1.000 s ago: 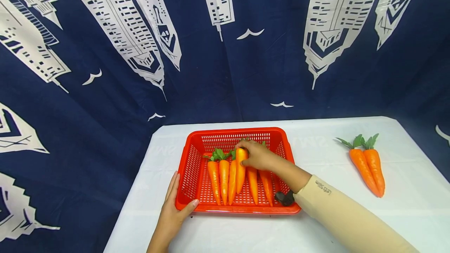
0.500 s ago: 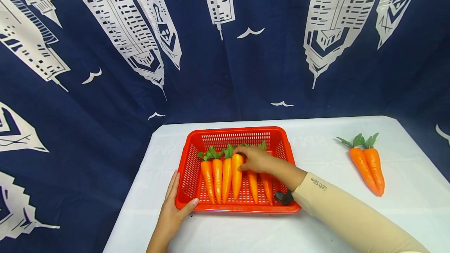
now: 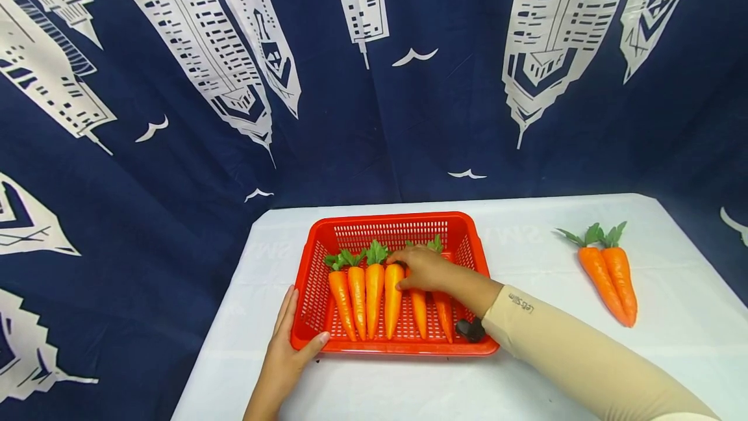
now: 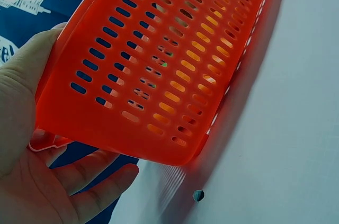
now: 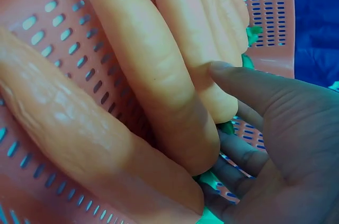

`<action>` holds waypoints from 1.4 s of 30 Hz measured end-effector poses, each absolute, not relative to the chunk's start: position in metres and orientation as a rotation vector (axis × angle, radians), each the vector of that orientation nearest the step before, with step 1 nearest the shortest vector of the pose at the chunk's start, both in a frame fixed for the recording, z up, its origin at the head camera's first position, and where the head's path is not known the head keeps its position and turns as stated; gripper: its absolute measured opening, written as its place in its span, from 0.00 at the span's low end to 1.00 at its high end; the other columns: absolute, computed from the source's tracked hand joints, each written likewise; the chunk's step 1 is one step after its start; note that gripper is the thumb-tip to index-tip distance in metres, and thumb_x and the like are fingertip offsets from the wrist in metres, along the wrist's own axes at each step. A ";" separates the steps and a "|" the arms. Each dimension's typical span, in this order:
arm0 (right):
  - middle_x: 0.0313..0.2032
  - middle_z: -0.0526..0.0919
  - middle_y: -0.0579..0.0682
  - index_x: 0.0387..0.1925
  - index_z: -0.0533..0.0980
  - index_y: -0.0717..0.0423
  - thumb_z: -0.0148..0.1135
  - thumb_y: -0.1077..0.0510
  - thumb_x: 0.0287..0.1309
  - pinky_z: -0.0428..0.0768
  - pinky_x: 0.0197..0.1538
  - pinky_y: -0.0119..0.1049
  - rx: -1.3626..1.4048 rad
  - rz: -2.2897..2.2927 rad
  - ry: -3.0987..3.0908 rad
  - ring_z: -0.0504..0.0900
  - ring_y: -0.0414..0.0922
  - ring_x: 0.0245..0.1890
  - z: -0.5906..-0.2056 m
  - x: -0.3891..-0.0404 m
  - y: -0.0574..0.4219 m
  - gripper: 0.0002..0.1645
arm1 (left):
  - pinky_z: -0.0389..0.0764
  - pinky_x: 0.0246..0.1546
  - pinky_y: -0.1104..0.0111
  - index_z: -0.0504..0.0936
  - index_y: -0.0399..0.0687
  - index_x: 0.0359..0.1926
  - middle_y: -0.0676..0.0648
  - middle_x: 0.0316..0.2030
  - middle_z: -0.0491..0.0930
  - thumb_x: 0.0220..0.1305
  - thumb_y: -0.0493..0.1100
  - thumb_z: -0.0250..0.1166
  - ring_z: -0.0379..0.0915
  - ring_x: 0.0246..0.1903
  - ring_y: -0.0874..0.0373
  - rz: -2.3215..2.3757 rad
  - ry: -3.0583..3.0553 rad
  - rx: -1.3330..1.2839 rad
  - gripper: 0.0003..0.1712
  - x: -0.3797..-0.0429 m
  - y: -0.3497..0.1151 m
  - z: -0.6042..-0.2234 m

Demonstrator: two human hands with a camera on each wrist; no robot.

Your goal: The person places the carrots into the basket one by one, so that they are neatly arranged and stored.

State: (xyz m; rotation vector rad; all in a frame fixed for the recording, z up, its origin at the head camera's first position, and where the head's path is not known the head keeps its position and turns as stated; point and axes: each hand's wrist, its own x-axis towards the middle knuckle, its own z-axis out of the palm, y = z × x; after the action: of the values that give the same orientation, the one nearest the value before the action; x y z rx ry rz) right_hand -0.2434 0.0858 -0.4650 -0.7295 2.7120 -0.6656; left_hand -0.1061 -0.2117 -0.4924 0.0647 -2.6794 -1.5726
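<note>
Several orange carrots with green leaves lie side by side in a red perforated basket (image 3: 403, 347) in the head view. My right hand (image 3: 426, 267) reaches into it and pinches one carrot (image 3: 393, 307) by its leafy top end. In the right wrist view the thumb (image 5: 228, 75) presses on that carrot's side, and the fingers are partly hidden behind the carrot ends. More carrots (image 3: 358, 304) rest to the left of it, and others (image 3: 443, 314) to the right, partly under my hand. My left hand (image 3: 286, 349) grips the basket's front left corner, thumb over the rim.
Two more carrots (image 3: 610, 281) lie together on the white table (image 3: 537, 271), right of the basket. A small black object (image 3: 470, 330) shows at the basket's front right corner, beside my sleeve. A dark blue printed cloth (image 3: 374, 128) hangs behind the table.
My right hand has lowered the pinched carrot and shifted it slightly left into the row. The carrots on its left have slid left and fanned out. The left hand stays in place.
</note>
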 end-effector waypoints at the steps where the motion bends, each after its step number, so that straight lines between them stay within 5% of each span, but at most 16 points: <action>1: 0.63 0.80 0.57 0.60 0.79 0.51 0.77 0.53 0.53 0.64 0.73 0.59 -0.727 -0.676 2.711 0.71 0.61 0.69 -0.465 -0.244 0.086 0.31 | 0.52 0.75 0.51 0.47 0.70 0.80 0.62 0.80 0.41 0.57 0.52 0.76 0.41 0.79 0.55 -1.570 -2.683 0.069 0.59 -0.106 -0.212 -0.493; 8: 0.53 0.83 0.55 0.59 0.80 0.50 0.75 0.51 0.56 0.74 0.64 0.58 -0.676 -0.861 2.708 0.78 0.57 0.59 -0.459 -0.248 0.092 0.29 | 0.52 0.74 0.51 0.47 0.69 0.80 0.61 0.81 0.41 0.57 0.52 0.76 0.41 0.79 0.54 -1.565 -2.689 0.069 0.59 -0.105 -0.212 -0.492; 15: 0.61 0.80 0.54 0.59 0.80 0.51 0.70 0.51 0.62 0.74 0.67 0.55 -0.538 -1.133 2.665 0.76 0.56 0.64 -0.447 -0.249 0.097 0.25 | 0.52 0.76 0.46 0.47 0.69 0.80 0.58 0.81 0.41 0.58 0.53 0.76 0.41 0.79 0.52 -1.575 -2.680 0.067 0.59 -0.104 -0.212 -0.491; 42: 0.53 0.84 0.54 0.60 0.79 0.50 0.67 0.53 0.65 0.85 0.54 0.46 -0.443 -1.450 2.717 0.85 0.49 0.49 -0.401 -0.228 0.147 0.22 | 0.50 0.76 0.43 0.47 0.69 0.80 0.61 0.81 0.41 0.58 0.53 0.76 0.39 0.80 0.52 -1.593 -2.676 0.073 0.58 -0.104 -0.211 -0.491</action>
State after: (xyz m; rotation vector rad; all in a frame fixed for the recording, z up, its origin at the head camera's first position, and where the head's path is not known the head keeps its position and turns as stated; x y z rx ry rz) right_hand -0.2275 0.1472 -0.4005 -0.4428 2.7167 -1.4498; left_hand -0.1037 -0.2109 -0.4908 0.0731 -2.6762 -1.5926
